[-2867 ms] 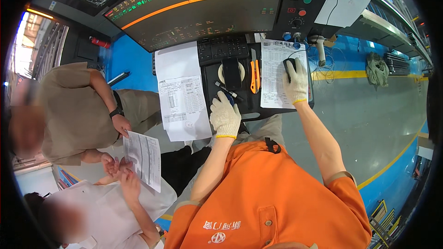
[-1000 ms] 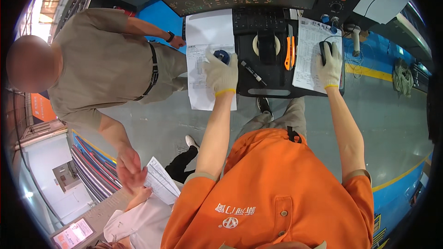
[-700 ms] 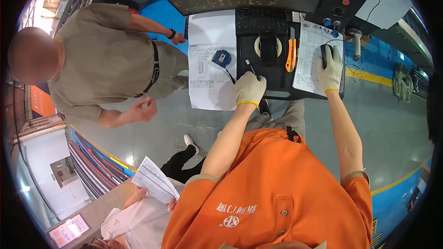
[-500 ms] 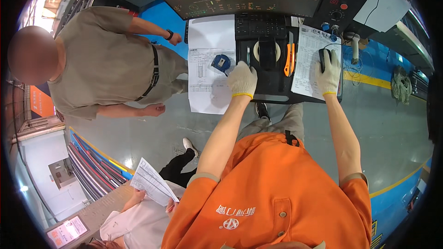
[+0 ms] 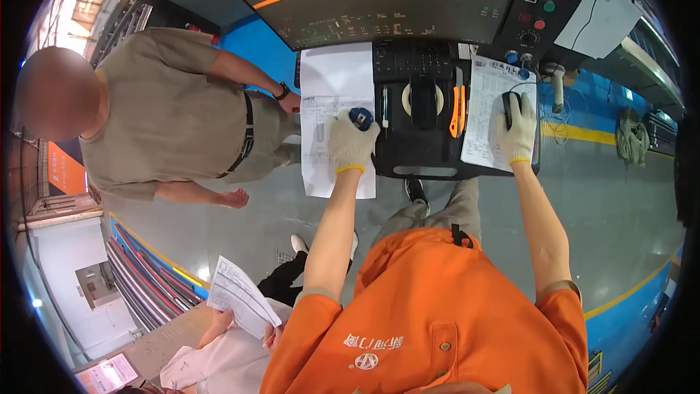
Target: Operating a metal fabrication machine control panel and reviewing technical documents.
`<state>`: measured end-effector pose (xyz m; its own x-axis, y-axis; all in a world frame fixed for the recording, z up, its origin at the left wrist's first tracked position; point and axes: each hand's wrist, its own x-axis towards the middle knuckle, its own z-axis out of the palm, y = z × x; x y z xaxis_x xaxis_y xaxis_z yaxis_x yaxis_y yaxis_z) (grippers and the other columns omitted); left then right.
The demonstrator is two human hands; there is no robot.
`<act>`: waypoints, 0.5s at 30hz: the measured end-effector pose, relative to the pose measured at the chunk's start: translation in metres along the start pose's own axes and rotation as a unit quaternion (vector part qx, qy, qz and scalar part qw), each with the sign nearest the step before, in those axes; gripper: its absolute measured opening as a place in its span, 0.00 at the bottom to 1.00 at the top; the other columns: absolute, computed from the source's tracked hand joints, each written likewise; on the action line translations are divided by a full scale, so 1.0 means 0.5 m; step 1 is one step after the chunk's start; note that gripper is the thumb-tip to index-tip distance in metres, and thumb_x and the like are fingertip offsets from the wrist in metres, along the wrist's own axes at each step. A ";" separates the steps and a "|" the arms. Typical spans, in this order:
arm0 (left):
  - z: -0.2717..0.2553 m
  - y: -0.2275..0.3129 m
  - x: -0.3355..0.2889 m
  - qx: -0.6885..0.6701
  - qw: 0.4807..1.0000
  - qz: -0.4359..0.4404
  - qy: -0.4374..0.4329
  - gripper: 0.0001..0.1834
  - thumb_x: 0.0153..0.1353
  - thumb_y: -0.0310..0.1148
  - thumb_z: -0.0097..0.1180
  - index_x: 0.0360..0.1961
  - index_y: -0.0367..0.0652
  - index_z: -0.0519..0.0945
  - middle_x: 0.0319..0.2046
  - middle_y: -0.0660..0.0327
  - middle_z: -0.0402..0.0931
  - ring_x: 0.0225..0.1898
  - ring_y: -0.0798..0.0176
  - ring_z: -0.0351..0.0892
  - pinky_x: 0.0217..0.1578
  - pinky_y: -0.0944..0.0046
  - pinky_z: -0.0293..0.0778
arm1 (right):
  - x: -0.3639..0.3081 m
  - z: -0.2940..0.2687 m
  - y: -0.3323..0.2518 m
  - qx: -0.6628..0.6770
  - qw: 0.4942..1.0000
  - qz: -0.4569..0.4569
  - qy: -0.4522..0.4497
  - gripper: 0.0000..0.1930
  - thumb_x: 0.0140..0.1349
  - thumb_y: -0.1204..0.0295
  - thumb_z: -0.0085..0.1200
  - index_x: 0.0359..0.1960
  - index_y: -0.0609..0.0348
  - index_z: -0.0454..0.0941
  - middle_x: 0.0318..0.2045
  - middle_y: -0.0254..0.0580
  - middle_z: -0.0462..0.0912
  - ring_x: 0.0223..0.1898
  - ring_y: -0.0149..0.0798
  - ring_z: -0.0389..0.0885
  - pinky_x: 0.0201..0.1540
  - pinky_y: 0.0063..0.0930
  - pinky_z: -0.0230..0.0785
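Observation:
My left hand [image 5: 351,144], in a white knit glove, is closed around a blue tape measure [image 5: 361,118]. Its fingers lie along both sides of the tape measure, over printed sheets [image 5: 317,164] on the left of the console shelf. My right hand [image 5: 518,135], gloved the same way, rests on a black computer mouse [image 5: 508,106]. Beneath the mouse lies another printed sheet [image 5: 481,117]. Between my hands are an orange utility knife [image 5: 457,113], a pen [image 5: 385,106] and a roll of tape [image 5: 437,100], partly covered by a black part.
A large dark screen [image 5: 379,0] and a control panel with buttons [image 5: 539,11] stand beyond the black keyboard [image 5: 397,58]. A handheld scanner [image 5: 558,91] hangs at the right. One person [image 5: 175,109] stands at my left; another, lower left, holds papers [image 5: 240,295].
My left hand has moved left from beside the pen onto the tape measure, which has turned and shifted slightly right. My right hand stays on the mouse. The head view has tilted a little.

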<state>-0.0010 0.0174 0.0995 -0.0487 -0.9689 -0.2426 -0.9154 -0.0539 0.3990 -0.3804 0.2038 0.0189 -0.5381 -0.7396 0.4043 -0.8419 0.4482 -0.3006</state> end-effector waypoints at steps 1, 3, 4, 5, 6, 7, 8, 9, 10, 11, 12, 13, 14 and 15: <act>0.006 0.007 0.003 -0.023 0.999 0.029 0.010 0.33 0.64 0.58 0.74 0.57 0.42 0.86 0.53 0.46 0.82 0.49 0.37 0.86 0.53 0.43 0.84 | -0.002 -0.001 -0.007 0.004 1.000 -0.001 -0.004 0.32 0.73 0.69 0.67 0.79 0.52 0.78 0.80 0.62 0.75 0.74 0.68 0.78 0.76 0.53 0.73; 0.011 0.018 0.001 -0.047 0.997 0.056 0.016 0.33 0.64 0.59 0.74 0.56 0.41 0.86 0.53 0.47 0.83 0.49 0.38 0.87 0.52 0.43 0.84 | -0.009 0.000 -0.007 0.005 1.000 -0.002 -0.011 0.32 0.73 0.69 0.67 0.79 0.52 0.78 0.79 0.62 0.75 0.74 0.68 0.78 0.76 0.53 0.73; 0.012 0.025 -0.001 -0.044 0.997 0.066 0.012 0.32 0.65 0.59 0.73 0.56 0.41 0.86 0.53 0.48 0.83 0.49 0.38 0.87 0.53 0.43 0.84 | -0.012 0.003 0.001 0.005 1.000 -0.007 -0.004 0.32 0.73 0.69 0.67 0.79 0.52 0.78 0.79 0.62 0.75 0.73 0.68 0.78 0.76 0.53 0.73; 0.013 0.033 -0.004 -0.041 0.996 0.077 0.008 0.32 0.66 0.59 0.73 0.56 0.42 0.86 0.53 0.48 0.83 0.50 0.39 0.87 0.53 0.43 0.84 | -0.015 0.005 0.009 0.004 1.000 -0.012 0.003 0.33 0.73 0.69 0.67 0.80 0.52 0.78 0.79 0.62 0.76 0.73 0.68 0.78 0.76 0.53 0.73; 0.013 0.042 -0.006 -0.037 0.995 0.089 0.005 0.31 0.67 0.58 0.72 0.56 0.42 0.86 0.53 0.49 0.83 0.50 0.39 0.86 0.53 0.44 0.84 | -0.018 0.007 0.018 0.003 1.000 -0.016 0.011 0.33 0.73 0.69 0.67 0.80 0.52 0.78 0.79 0.62 0.76 0.73 0.68 0.78 0.76 0.53 0.73; 0.014 0.049 -0.009 -0.034 0.994 0.103 0.000 0.30 0.68 0.58 0.72 0.56 0.42 0.87 0.53 0.49 0.83 0.51 0.40 0.86 0.54 0.44 0.84 | -0.020 0.008 0.029 0.002 1.000 -0.020 0.020 0.33 0.73 0.69 0.66 0.80 0.52 0.78 0.79 0.63 0.76 0.73 0.68 0.78 0.76 0.53 0.73; 0.030 0.025 0.003 -0.027 0.985 0.146 0.086 0.28 0.70 0.56 0.70 0.56 0.43 0.87 0.53 0.49 0.83 0.53 0.40 0.86 0.54 0.45 0.84 | -0.003 0.008 0.024 0.002 0.999 -0.022 0.024 0.33 0.73 0.69 0.66 0.80 0.52 0.78 0.79 0.63 0.76 0.73 0.68 0.78 0.76 0.53 0.73; 0.054 -0.019 0.018 -0.018 0.968 0.186 0.170 0.26 0.73 0.54 0.68 0.57 0.43 0.87 0.53 0.50 0.83 0.54 0.41 0.86 0.55 0.45 0.83 | 0.009 0.007 0.010 0.005 1.000 -0.022 0.019 0.33 0.73 0.69 0.67 0.80 0.52 0.77 0.79 0.63 0.76 0.73 0.68 0.78 0.75 0.53 0.73; 0.058 -0.048 0.034 -0.020 0.968 0.188 0.166 0.26 0.73 0.54 0.68 0.57 0.43 0.87 0.53 0.50 0.83 0.54 0.41 0.86 0.55 0.45 0.83 | 0.009 0.003 0.000 0.005 1.000 -0.018 0.012 0.33 0.72 0.69 0.67 0.80 0.52 0.77 0.79 0.63 0.76 0.72 0.69 0.79 0.75 0.53 0.73; 0.058 -0.078 0.055 -0.032 0.962 0.172 0.208 0.24 0.74 0.53 0.67 0.56 0.44 0.87 0.53 0.50 0.83 0.55 0.41 0.85 0.56 0.45 0.82 | 0.009 -0.003 -0.009 0.005 1.000 -0.013 0.006 0.34 0.72 0.69 0.67 0.80 0.52 0.77 0.79 0.63 0.76 0.72 0.69 0.79 0.75 0.54 0.73; 0.060 -0.101 0.071 -0.045 0.955 0.154 0.251 0.22 0.76 0.51 0.65 0.56 0.44 0.87 0.52 0.50 0.83 0.56 0.41 0.84 0.58 0.45 0.81 | 0.007 -0.010 -0.013 0.005 1.000 -0.010 0.000 0.34 0.72 0.69 0.67 0.80 0.52 0.77 0.79 0.64 0.76 0.72 0.69 0.79 0.75 0.54 0.73; 0.064 -0.112 0.081 -0.049 0.954 0.158 0.250 0.22 0.76 0.51 0.65 0.56 0.44 0.87 0.52 0.50 0.83 0.56 0.41 0.84 0.58 0.45 0.81 | 0.007 -0.012 -0.010 0.001 1.000 -0.008 0.004 0.34 0.72 0.69 0.67 0.80 0.52 0.77 0.79 0.64 0.76 0.72 0.69 0.79 0.75 0.54 0.73; 0.068 -0.125 0.087 -0.014 0.956 0.156 0.248 0.21 0.75 0.49 0.64 0.56 0.44 0.87 0.52 0.50 0.83 0.55 0.41 0.83 0.57 0.44 0.81 | 0.003 -0.013 -0.011 0.003 1.000 -0.007 0.000 0.34 0.71 0.69 0.67 0.80 0.52 0.77 0.79 0.64 0.76 0.72 0.69 0.79 0.74 0.54 0.73; 0.070 -0.130 0.093 0.019 0.956 0.155 0.247 0.20 0.75 0.47 0.64 0.55 0.44 0.87 0.52 0.50 0.83 0.53 0.41 0.83 0.56 0.44 0.81 | 0.003 -0.012 -0.008 0.005 1.000 -0.006 -0.001 0.35 0.71 0.69 0.68 0.80 0.52 0.77 0.79 0.64 0.76 0.71 0.69 0.79 0.74 0.54 0.73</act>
<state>0.0422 -0.0157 0.0314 -0.1328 -0.9334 0.3334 -0.9019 0.2533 0.3498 -0.3780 0.2037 0.0259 -0.5280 -0.7463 0.4053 -0.8477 0.4347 -0.3039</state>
